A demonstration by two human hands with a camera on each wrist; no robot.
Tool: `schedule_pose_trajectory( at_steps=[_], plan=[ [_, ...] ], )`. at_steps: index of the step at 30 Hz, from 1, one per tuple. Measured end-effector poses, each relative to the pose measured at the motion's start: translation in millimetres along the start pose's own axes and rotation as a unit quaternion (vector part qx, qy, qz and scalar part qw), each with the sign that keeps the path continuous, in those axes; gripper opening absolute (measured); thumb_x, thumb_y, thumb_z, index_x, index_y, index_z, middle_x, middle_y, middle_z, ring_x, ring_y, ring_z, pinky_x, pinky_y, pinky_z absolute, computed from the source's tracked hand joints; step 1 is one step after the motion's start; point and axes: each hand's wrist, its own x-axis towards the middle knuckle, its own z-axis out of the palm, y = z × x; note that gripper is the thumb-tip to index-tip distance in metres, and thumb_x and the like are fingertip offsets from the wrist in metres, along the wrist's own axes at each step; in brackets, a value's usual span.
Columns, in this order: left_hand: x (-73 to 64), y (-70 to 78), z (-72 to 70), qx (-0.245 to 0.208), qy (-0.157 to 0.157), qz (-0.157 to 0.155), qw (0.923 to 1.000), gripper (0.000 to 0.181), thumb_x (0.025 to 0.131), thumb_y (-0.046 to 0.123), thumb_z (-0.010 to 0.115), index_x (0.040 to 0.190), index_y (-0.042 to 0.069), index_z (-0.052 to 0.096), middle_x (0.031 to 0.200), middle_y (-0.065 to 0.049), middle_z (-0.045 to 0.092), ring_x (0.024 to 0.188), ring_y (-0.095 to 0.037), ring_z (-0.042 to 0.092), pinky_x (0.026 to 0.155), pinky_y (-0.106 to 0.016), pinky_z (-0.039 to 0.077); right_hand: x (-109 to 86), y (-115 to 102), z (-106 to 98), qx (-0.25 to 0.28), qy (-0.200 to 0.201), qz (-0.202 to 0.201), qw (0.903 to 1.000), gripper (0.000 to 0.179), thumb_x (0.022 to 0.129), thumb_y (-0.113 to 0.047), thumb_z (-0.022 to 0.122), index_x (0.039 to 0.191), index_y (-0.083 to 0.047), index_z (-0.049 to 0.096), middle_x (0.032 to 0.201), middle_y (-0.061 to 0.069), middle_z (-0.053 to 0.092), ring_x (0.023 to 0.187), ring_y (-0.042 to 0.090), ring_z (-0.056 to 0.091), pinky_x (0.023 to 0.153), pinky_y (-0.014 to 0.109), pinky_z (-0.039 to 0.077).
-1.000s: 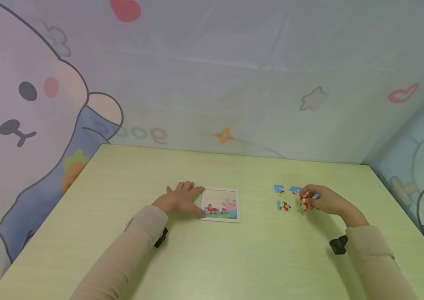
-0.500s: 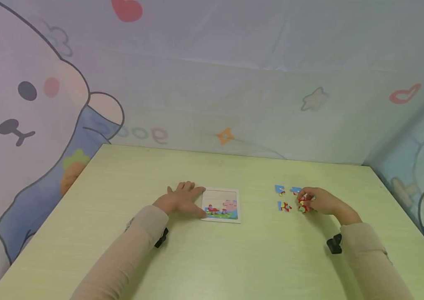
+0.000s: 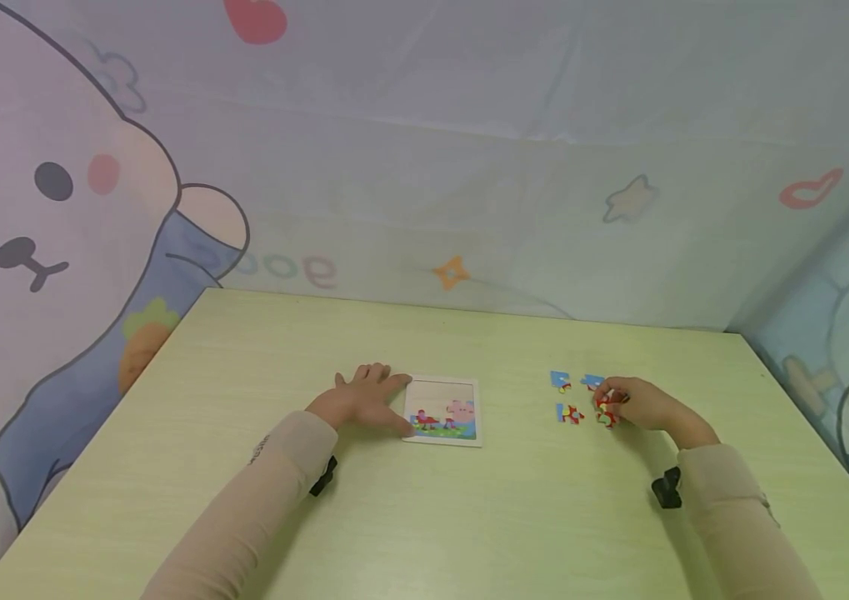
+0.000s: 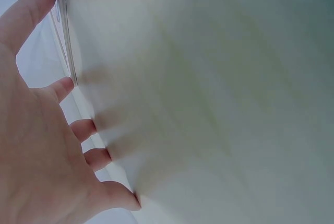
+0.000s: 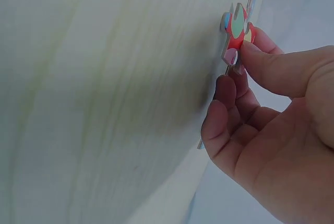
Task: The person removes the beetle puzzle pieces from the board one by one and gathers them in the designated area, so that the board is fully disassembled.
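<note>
My left hand [image 3: 366, 402] lies with fingers spread at the left side of a white-framed jigsaw tray [image 3: 479, 417]; thumb and index finger touch the frame's edge. Fitted pieces with a pink face and green ground fill the tray's lower part, while its upper part shows bare backing. On the right, my right hand [image 3: 647, 403] pinches a red, green and yellow puzzle piece [image 5: 237, 28] between thumb and fingers, close over the table. The hand partly hides that piece [image 3: 606, 410] in the head view. In the left wrist view, the left hand's [image 4: 47, 145] fingertips rest on the table.
Loose puzzle pieces lie left of my right hand: a blue corner piece [image 3: 560, 379], a blue piece [image 3: 592, 381] and a red-and-blue piece [image 3: 570, 413]. A cartoon-printed cloth [image 3: 409, 167] hangs behind the pale wooden table [image 3: 514, 517].
My right hand has shifted slightly left with the puzzle piece between its fingers, and the piece has turned a little. The left hand and the tray stay in place.
</note>
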Motion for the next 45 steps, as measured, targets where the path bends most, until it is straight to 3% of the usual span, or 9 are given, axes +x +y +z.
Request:
schedule_pose_trajectory(
  at_steps=[16,31,39,45],
  plan=[
    [2.8,-2.0,2.5,0.002,-0.005,-0.012,0.9999,0.089,0.081,0.056,0.066,0.153,0.025,0.026,0.159,-0.012,0.014,0.146,-0.035,0.008,0.107,-0.073,0.002,0.5,3.7,0.8,-0.01,0.001,-0.012,0.9999,0.013,0.093,0.004,0.053,0.102,0.0,0.061,0.088,0.009,0.057,0.075,0.018,0.045,0.066,0.032,0.037],
    [-4.4,1.6,-1.6,-0.006,0.003,0.002,1.0,0.087,0.08,0.054,0.068,0.152,0.022,0.029,0.158,-0.014,0.017,0.144,-0.038,0.011,0.105,-0.075,0.004,-0.3,1.9,-1.9,0.014,-0.009,0.004,0.9999,0.019,0.092,0.004,0.051,0.108,0.002,0.06,0.094,0.013,0.059,0.076,0.019,0.047,0.067,0.032,0.039],
    [-2.7,0.9,-1.2,-0.006,0.001,0.0,1.0,0.088,0.08,0.055,0.068,0.152,0.023,0.029,0.158,-0.014,0.016,0.144,-0.038,0.011,0.105,-0.075,0.004,-2.2,-5.9,-14.0,-0.008,0.02,-0.012,0.9997,0.02,0.095,-0.004,0.053,0.113,0.001,0.061,0.101,0.015,0.058,0.091,0.028,0.055,0.073,0.037,0.047],
    [-3.2,1.6,-1.5,-0.005,0.0,-0.001,1.0,0.088,0.08,0.055,0.068,0.152,0.023,0.029,0.159,-0.013,0.016,0.145,-0.038,0.01,0.105,-0.075,0.004,-2.3,-17.1,-23.3,-0.002,0.029,-0.018,0.9994,0.024,0.096,-0.006,0.054,0.118,0.003,0.058,0.1,0.013,0.056,0.091,0.027,0.056,0.074,0.036,0.048]
  ],
)
